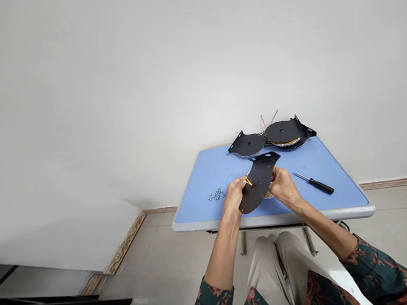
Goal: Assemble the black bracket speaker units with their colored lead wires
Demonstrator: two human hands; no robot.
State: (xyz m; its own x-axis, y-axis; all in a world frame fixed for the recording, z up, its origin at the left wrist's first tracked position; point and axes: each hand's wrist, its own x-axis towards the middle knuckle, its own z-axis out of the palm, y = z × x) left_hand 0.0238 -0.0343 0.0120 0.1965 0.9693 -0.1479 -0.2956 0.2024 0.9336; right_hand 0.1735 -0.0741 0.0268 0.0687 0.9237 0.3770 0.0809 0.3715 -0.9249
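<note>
Above the table's front part, a black metal mounting plate (259, 182) with a bent, slotted flange is held tilted. My left hand (235, 195) is closed on its left edge, with yellow and white wires (248, 180) near the fingertips at a hole in the plate. My right hand (283, 185) is at the plate's right side, fingers curled and partly hidden behind it. Below the plate, part of a round, tan-coloured piece (268, 194) shows; I cannot tell whether the right hand grips it.
Small silver screws (217, 194) lie loose left of my hands. A black-handled screwdriver (320, 185) lies to the right on the blue table (193, 185). Similar black plate assemblies (249, 143) with thin red wires sit at the back edge, near the wall.
</note>
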